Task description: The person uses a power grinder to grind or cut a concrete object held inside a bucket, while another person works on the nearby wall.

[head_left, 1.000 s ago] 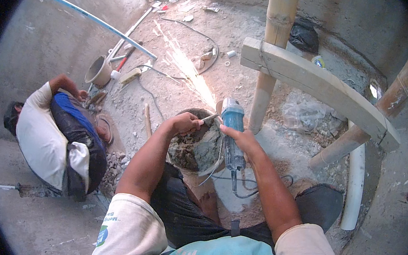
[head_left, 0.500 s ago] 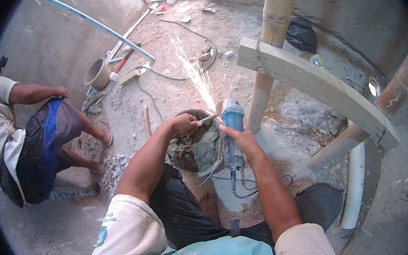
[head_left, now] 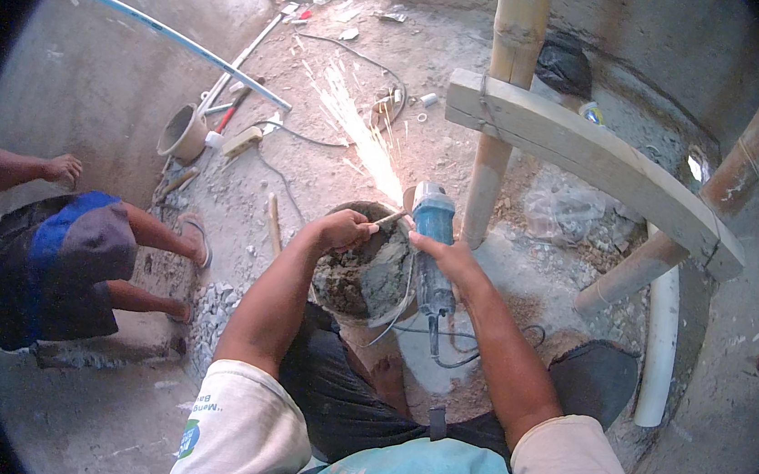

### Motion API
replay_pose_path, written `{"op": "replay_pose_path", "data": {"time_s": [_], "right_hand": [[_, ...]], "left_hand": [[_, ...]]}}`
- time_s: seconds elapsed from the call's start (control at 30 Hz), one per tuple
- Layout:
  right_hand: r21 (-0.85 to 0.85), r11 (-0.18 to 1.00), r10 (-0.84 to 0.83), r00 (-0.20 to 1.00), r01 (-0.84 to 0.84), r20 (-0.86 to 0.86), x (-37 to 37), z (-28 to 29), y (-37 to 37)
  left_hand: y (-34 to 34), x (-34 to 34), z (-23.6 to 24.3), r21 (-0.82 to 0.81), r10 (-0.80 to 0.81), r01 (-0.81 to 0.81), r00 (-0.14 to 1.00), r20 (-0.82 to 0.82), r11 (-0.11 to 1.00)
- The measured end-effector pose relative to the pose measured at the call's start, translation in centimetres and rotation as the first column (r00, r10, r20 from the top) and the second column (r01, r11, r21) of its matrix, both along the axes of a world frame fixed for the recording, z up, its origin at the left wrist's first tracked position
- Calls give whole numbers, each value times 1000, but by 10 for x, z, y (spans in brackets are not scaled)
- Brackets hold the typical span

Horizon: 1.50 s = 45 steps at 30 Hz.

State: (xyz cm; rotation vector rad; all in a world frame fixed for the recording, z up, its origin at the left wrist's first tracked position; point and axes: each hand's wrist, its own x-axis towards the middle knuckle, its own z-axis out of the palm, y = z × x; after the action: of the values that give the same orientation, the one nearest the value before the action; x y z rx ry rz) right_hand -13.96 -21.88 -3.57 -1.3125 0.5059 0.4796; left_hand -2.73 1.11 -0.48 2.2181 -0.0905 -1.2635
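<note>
My right hand (head_left: pixel 450 260) grips a teal angle grinder (head_left: pixel 436 218) whose disc meets a short, thin rod (head_left: pixel 388 219) pinched in my left hand (head_left: pixel 344 232). A spray of sparks (head_left: pixel 366 140) flies up and away from the contact. Beneath my hands stands a round bucket (head_left: pixel 324 294) holding lumpy grey material (head_left: pixel 366 281). The grinder's cord (head_left: pixel 477 365) loops below it.
A person's legs and arm (head_left: pixel 75 272) are at left. Bamboo poles (head_left: pixel 513 35) and a wooden beam (head_left: pixel 588 161) stand at right beside a white pipe (head_left: pixel 658 351). A blue-striped pipe (head_left: pixel 170 39), pot (head_left: pixel 179 133), cables and rubble (head_left: pixel 217 313) lie around.
The co-worker at left has risen from a crouch and moved further left toward the edge of view, now partly out of it. My hands stay in place; the sparks vary in shape.
</note>
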Motion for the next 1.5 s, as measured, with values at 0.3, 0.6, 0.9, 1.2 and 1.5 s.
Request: {"op": "replay_pose_path", "data": {"time_s": [0.3,0.6,0.9,1.2,1.5], "right_hand": [[-34,999,-12,999,11,-34,1,-5,-2],[-87,995,-47,994,39,-101,0,-8,-8],[3,997,-75,994,76,-81,2,6,-14],[18,999,-31,998,31,-49,-2,18,-6],[-59,998,36,999,-38,-39,0,20,0]], "left_hand": [[-4,-2,6,-9,19,-19,999,-28,1000],[-5,-2,4,3,-24,24,1000,-16,1000],[-1,-5,-12,0,105,-106,978,-182,994],[-4,-7,-11,-41,71,-81,978,-194,996],[-12,-11,1,-19,35,-38,990,-136,999]]}}
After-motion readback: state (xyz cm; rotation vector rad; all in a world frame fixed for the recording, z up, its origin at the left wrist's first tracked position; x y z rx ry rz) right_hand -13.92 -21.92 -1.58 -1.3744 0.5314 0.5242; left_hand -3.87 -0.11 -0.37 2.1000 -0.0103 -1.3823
